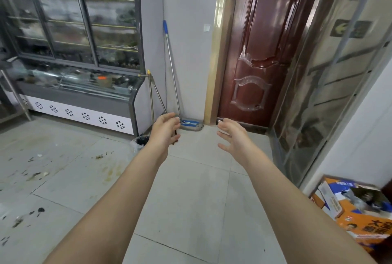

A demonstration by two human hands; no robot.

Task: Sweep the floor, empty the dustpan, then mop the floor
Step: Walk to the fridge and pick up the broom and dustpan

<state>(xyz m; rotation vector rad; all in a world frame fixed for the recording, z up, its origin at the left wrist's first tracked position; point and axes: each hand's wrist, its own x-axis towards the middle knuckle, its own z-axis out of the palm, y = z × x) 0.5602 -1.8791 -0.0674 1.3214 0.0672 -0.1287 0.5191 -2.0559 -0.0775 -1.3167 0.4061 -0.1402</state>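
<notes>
Left hand (pixel 164 129) and right hand (pixel 233 136): spread, empty. A careless grab may topple the mop (pixel 172 68) or, probably, the broom (pixel 151 94) beside it.

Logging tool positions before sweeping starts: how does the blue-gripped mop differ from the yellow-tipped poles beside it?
The mop stands taller, its blue grip high up the wall; the yellow-tipped poles end about level with the display case ledge. The mop's flat blue-and-grey head shows on the floor; the poles' lower ends are hidden behind the left hand. Both have metal shafts and lean by the wall, unheld.
</notes>
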